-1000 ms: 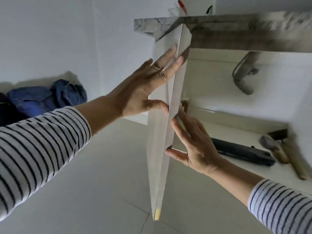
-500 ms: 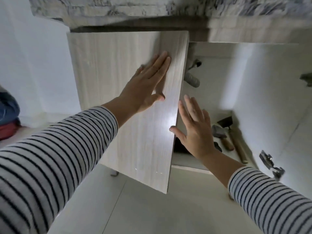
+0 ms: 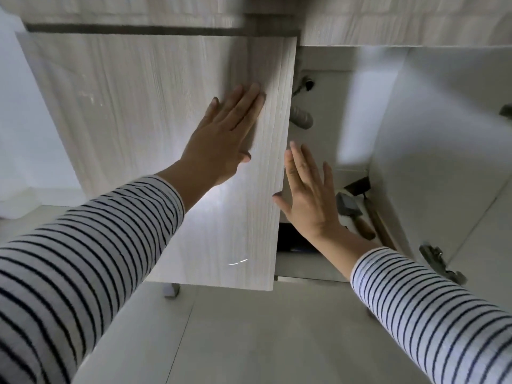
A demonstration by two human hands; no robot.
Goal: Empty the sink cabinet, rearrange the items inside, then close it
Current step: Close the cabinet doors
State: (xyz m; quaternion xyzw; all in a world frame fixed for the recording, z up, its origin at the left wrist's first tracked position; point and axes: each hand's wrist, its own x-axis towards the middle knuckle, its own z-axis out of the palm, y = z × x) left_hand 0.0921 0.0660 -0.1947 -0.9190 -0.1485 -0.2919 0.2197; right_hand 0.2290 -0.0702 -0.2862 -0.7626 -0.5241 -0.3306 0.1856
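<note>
The left cabinet door [image 3: 155, 128], pale wood grain, lies nearly flat against the cabinet front. My left hand [image 3: 224, 137] presses on it with straight fingers near its free edge. My right hand [image 3: 307, 195] hovers open just right of that edge, in front of the open right half of the cabinet [image 3: 360, 112]. Inside, a hammer [image 3: 352, 214] with a wooden handle lies on the cabinet floor, and a dark flat object [image 3: 288, 241] shows below my right wrist. The grey drain pipe [image 3: 302, 117] hangs at the back.
The right cabinet door [image 3: 471, 162] stands open at the far right, its metal hinge [image 3: 437, 263] showing on the inner face. A cabinet leg [image 3: 171, 291] stands on the light tiled floor [image 3: 249, 342]. The stone countertop edge [image 3: 388, 26] runs above.
The left door has swung from edge-on to almost shut under my left hand. My right hand came off its inner side and now floats beside the edge.
</note>
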